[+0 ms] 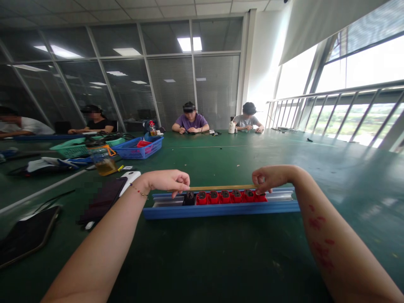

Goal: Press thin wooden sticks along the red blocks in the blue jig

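A long blue rail (221,210) with a silvery inner channel lies across the green table in front of me. Several red blocks (225,197) with dark tops sit in a row in the channel, and a black block (189,198) stands at their left end. Thin yellowish strips (224,187) stretch just above the far side of the row. My left hand (172,181) pinches their left end near the black block. At the other end, my right hand (271,177) has its fingers closed on the strips, over the rightmost red block.
A blue basket (139,148), a green basket (69,148) and a jar of amber liquid (104,162) stand at the left. Nearer lie a dark pouch (102,200) and a black tablet (28,235). Several people sit along the table's far side.
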